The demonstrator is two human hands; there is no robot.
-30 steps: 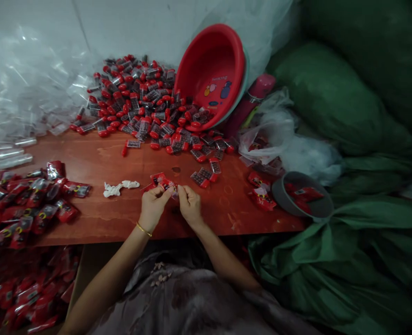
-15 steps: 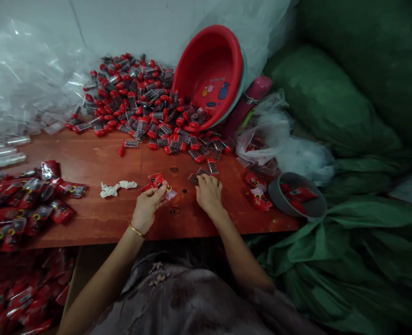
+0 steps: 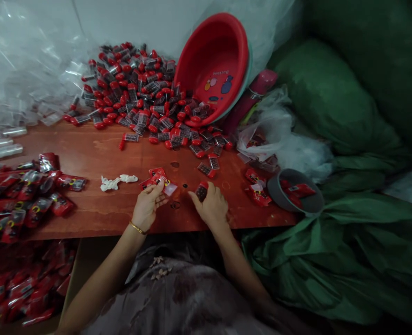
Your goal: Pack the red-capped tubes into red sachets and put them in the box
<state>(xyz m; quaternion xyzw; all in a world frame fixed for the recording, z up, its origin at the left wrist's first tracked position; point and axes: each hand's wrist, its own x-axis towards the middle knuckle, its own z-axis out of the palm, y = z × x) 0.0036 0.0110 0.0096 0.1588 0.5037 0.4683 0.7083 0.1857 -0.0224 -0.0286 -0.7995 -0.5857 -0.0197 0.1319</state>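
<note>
Red table (image 3: 97, 158) | left hand (image 3: 146, 207) pinches packet (image 3: 158, 179) | right hand (image 3: 212, 207) grips capsule (image 3: 201, 190)

Your work surface is a reddish-brown wooden table (image 3: 97, 158) running left to right in front of you.

- 12 o'clock, far edge: a heap of small red-capped clear cases (image 3: 139, 100), spilling toward the middle.
- 1 o'clock: a red basin (image 3: 214, 60) tipped on its side, its mouth against the heap.
- 10 to 11 o'clock: clear plastic wrappers (image 3: 20, 88) in a loose pile.
- 9 o'clock: a pile of filled red packets (image 3: 20, 195) reaching the near edge.
- Centre, just left: a crumpled white scrap (image 3: 117, 181).
- 3 o'clock, at the right edge: a grey bowl (image 3: 296, 191) holding red packets, with 2 or 3 loose red packets (image 3: 258, 188) just beside it.
</note>
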